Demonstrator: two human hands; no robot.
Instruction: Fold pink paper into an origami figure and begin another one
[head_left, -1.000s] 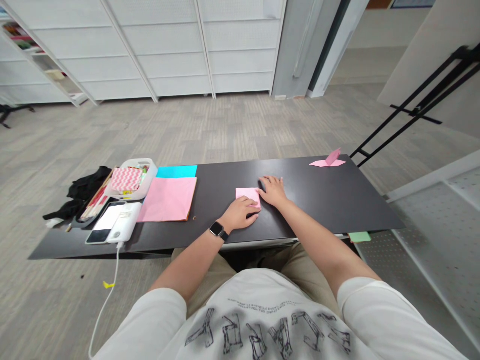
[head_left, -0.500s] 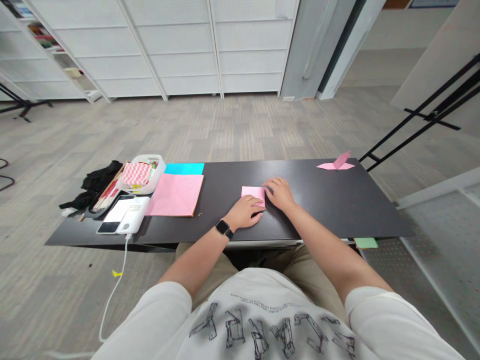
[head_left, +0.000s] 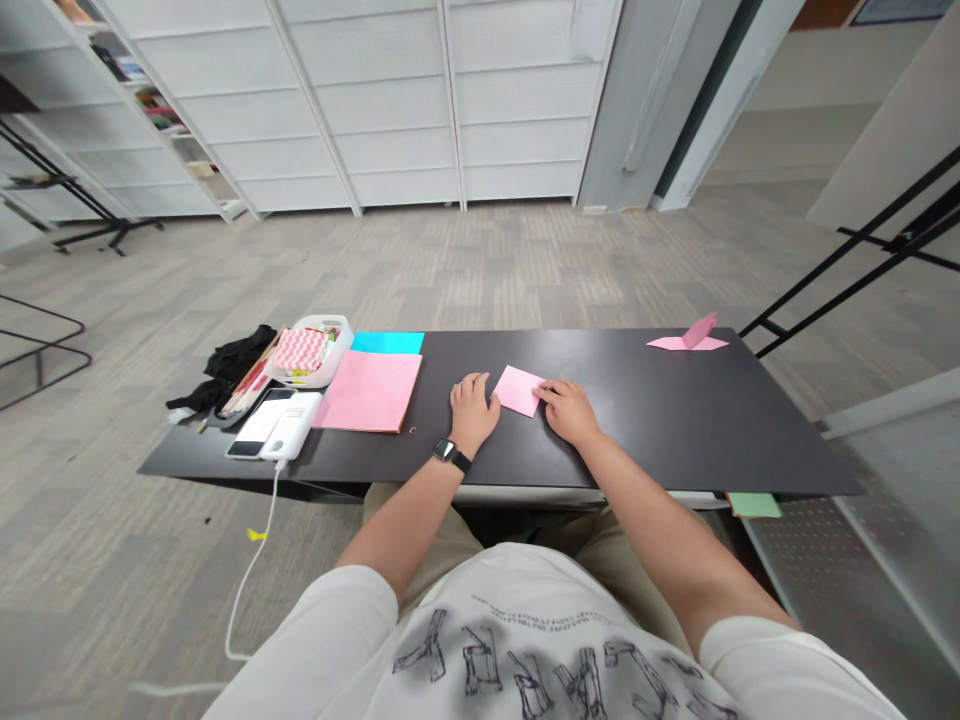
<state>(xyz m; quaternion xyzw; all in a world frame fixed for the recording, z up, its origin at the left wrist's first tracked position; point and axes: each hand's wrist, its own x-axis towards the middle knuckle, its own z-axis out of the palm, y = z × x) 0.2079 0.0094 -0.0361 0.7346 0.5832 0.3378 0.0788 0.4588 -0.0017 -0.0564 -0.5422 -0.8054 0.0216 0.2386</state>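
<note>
A small folded pink paper lies on the dark table, turned at an angle. My left hand rests flat on the table just left of it, fingers stretched out, thumb near the paper's left corner. My right hand sits on the paper's right side, with its fingertips pressed on the paper's right edge. A dark watch is on my left wrist.
A pink sheet over a blue sheet lies to the left. Further left stand a white basket with patterned paper, a phone and white power bank, and black cloth. A folded pink piece sits at the far right corner.
My left hand slid off the pink paper to its left and opened flat. The paper has turned from square to angled. The camera view shifted a little to the left.
</note>
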